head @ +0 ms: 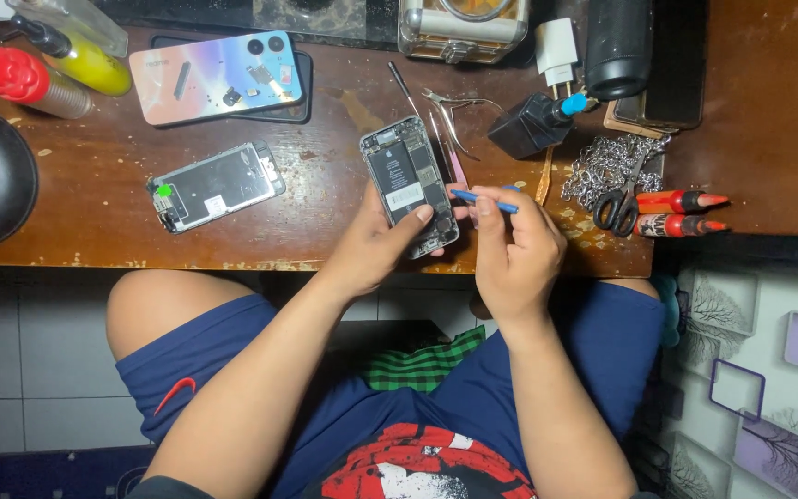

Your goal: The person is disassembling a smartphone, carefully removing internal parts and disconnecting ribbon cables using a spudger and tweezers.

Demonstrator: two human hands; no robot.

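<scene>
An opened phone body (pixel 408 181), its back removed and its dark battery and boards showing, rests tilted near the front edge of the brown wooden table (pixel 113 236). My left hand (pixel 376 245) grips its lower end, thumb on the inside face. My right hand (pixel 514 249) pinches a thin blue tool (pixel 484 200) whose tip points left at the phone's right edge. A detached screen panel (pixel 217 186) with a green dot lies to the left.
A phone back cover (pixel 217 76) with iridescent colours lies at the back left. Tweezers and nippers (pixel 450 115), a black bottle (pixel 536 122), a metal chain (pixel 607 166), scissors (pixel 618 208), red tubes (pixel 681 212) and a black cylinder (pixel 617 46) crowd the right.
</scene>
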